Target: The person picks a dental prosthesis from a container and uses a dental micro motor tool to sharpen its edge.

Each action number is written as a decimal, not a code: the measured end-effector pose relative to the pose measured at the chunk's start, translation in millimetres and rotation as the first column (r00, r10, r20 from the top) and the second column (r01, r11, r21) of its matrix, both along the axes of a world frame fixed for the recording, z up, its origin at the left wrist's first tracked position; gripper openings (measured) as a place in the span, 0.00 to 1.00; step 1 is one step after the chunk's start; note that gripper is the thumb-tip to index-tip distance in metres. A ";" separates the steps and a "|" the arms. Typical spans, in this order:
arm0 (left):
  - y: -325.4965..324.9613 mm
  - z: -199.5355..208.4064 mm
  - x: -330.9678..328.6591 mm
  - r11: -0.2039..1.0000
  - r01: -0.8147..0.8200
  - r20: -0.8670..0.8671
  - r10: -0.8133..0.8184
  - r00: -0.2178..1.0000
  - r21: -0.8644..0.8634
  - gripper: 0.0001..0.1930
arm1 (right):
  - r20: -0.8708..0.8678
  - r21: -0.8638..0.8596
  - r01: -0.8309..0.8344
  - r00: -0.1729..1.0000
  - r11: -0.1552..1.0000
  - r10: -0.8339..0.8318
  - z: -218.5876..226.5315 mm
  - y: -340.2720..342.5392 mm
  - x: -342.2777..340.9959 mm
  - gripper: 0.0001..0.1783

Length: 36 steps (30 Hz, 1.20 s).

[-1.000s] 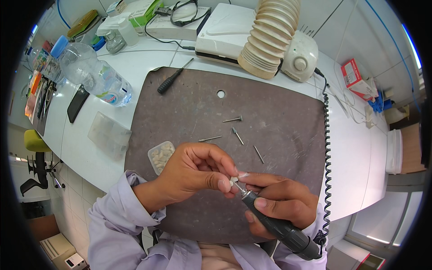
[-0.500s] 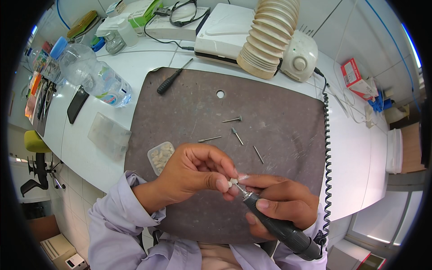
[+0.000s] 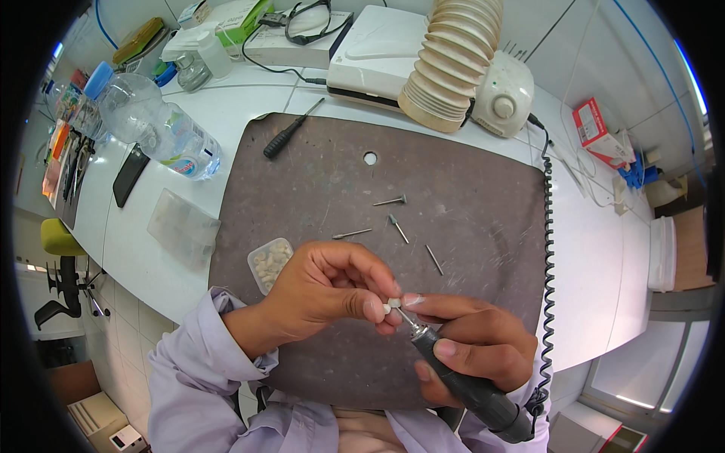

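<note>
Between the thumb and fingers of my left hand (image 3: 325,291) is a small off-white dental crown piece (image 3: 391,305), apparently with more than one tooth. My right hand (image 3: 487,336) grips a black rotary handpiece (image 3: 479,392), its thin metal bur meeting the crown piece or lying right beside it. The right index finger stretches out to the piece, seemingly steadying it. Just left of my left wrist stands a small clear box (image 3: 253,268) of tooth-shaped pieces. Beyond my hands, several loose burs (image 3: 399,229) lie on the brown mat (image 3: 325,166).
A black-handled screwdriver (image 3: 284,141) rests at the mat's far left. A ribbed suction hose (image 3: 451,60) hangs over the back edge, beside a white control unit (image 3: 504,94). The coiled cord (image 3: 550,249) runs down the right. Leftward are a plastic bottle (image 3: 170,132), phone (image 3: 131,175) and clear case (image 3: 181,226).
The rear of the handpiece has tilted slightly down and left, and my right fingers have shifted a little. My left hand stays nearly still with the crown piece.
</note>
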<state>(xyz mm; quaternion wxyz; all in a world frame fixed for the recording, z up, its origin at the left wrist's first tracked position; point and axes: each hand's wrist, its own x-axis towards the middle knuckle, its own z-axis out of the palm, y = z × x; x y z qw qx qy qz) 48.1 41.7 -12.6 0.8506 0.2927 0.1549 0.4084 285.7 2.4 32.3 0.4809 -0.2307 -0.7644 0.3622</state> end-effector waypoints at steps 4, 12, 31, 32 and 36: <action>0.3 0.9 0.2 1.000 -0.002 -0.004 0.002 1.000 -0.003 0.10 | 0.066 0.085 0.033 0.997 0.996 -0.039 3.1 4.5 -3.1 0.24; 0.2 1.2 -0.4 1.000 0.007 -0.014 -0.007 1.000 -0.015 0.10 | 0.089 0.138 0.074 0.992 0.988 -0.087 1.2 6.2 -7.6 0.23; 0.2 3.9 -1.0 1.000 0.011 -0.043 -0.012 0.999 -0.019 0.10 | 0.100 0.105 0.064 0.992 0.992 -0.075 3.7 4.4 -6.1 0.24; 0.0 3.6 -0.7 1.000 0.007 -0.044 -0.007 0.999 -0.016 0.10 | 0.100 0.105 0.065 0.992 0.992 -0.075 3.5 4.6 -6.1 0.24; -0.4 2.8 -0.1 1.000 0.000 -0.048 -0.001 0.999 -0.012 0.10 | 0.045 0.034 0.050 0.998 0.998 -0.052 2.7 0.5 -4.8 0.17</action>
